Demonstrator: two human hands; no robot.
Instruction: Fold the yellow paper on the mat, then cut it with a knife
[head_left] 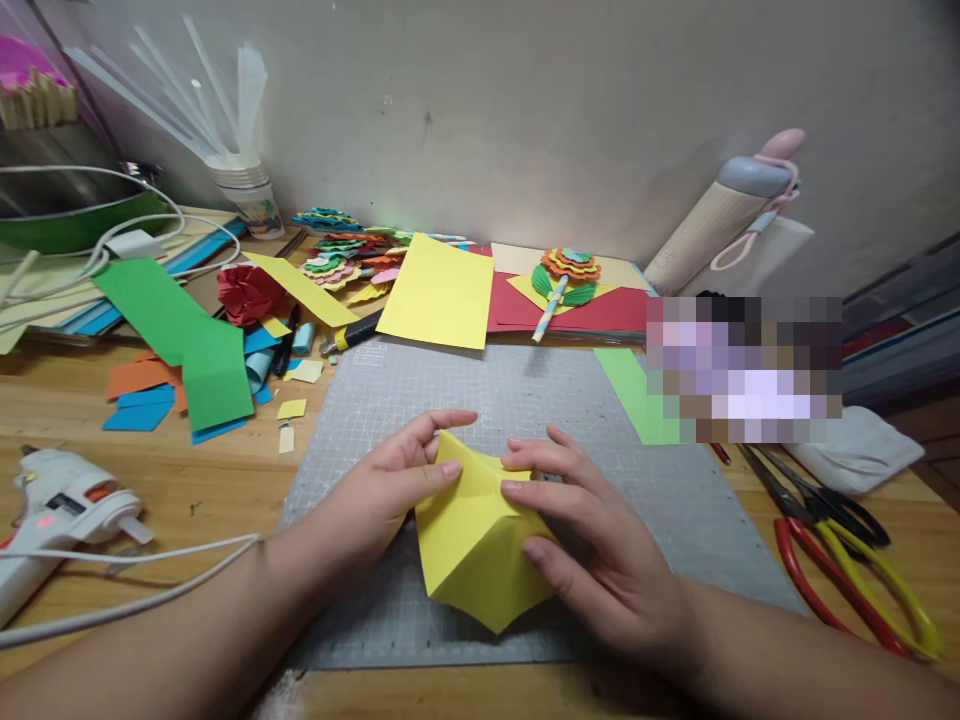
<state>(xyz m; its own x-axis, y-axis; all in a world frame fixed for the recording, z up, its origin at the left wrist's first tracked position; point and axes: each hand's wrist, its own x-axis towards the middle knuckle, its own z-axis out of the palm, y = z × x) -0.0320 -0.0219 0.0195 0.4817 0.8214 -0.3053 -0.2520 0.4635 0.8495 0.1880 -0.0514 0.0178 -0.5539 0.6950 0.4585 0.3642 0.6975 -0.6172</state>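
A creased piece of yellow paper (480, 550) is raised into a folded, peaked shape over the grey cutting mat (360, 600). My left hand (409, 465) pinches its upper left corner, thumb on the near face and fingers behind. On the right side my right hand (592, 530) has its fingertips and thumb pressed against the paper, the fingers bent and slightly apart. Beyond both hands, a flat yellow sheet (439, 292) lies across the mat's far edge. A light green strip (637, 395) rests on the mat's far right.
A glue gun (67, 520) with its cable lies at left, near green paper (214, 370) and scraps. Scissors (847, 560) lie at right. Along the wall stand a cup of clear sticks (244, 185) and a leaning bottle (720, 215); a paper flower (566, 275) lies between them.
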